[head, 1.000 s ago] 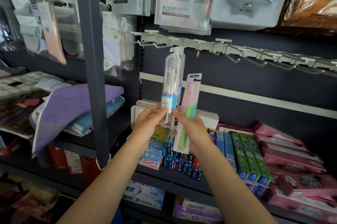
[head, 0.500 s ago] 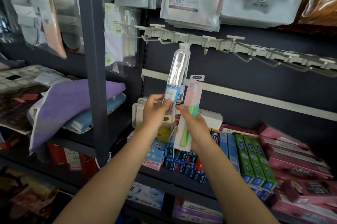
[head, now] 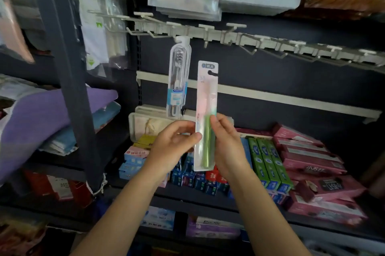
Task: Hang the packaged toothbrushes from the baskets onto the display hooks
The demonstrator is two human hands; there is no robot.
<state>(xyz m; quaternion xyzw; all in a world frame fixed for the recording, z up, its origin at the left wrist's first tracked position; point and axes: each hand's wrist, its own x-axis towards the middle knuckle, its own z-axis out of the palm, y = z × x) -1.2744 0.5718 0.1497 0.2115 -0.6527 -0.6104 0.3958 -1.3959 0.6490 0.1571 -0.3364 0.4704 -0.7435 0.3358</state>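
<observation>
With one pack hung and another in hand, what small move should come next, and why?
Probably raise the pink-and-green carded toothbrush pack, held by both the right hand and left hand, to a free white hook: its hang hole sits below the rail, beside the hung clear-cased toothbrush.

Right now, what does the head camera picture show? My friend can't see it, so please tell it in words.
Two hands hold a green toothbrush pack upright: the right hand grips it and the left hand touches its edge. Above, a clear toothbrush pack hangs on a white hook rail. Toothpaste boxes fill the shelf below.
</observation>
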